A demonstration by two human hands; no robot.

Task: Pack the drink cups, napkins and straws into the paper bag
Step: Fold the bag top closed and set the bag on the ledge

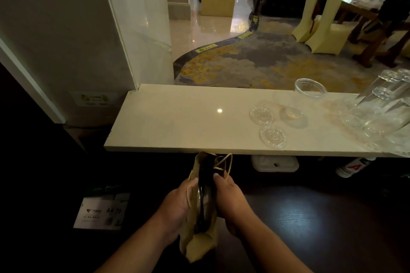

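A brown paper bag (200, 244) with twine handles hangs below the counter's front edge, its mouth pulled into a narrow dark slit. My left hand (177, 204) grips the bag's left side and my right hand (230, 201) grips its right side. On the white counter (177, 122) at the right stands one clear plastic drink cup (298, 104), upright and empty. Two clear lids (261, 115) (274, 136) lie flat beside it. A cluster of clear cups (381, 106) crowds the far right end. No napkins or straws are visible.
Under the counter sit a box of A4 paper (102, 208), a white plastic container (275, 163) and a bottle (352, 167) lying on its side. A pillar with a glass panel (133, 29) stands left. Beyond the counter are carpet and covered chairs (321, 22).
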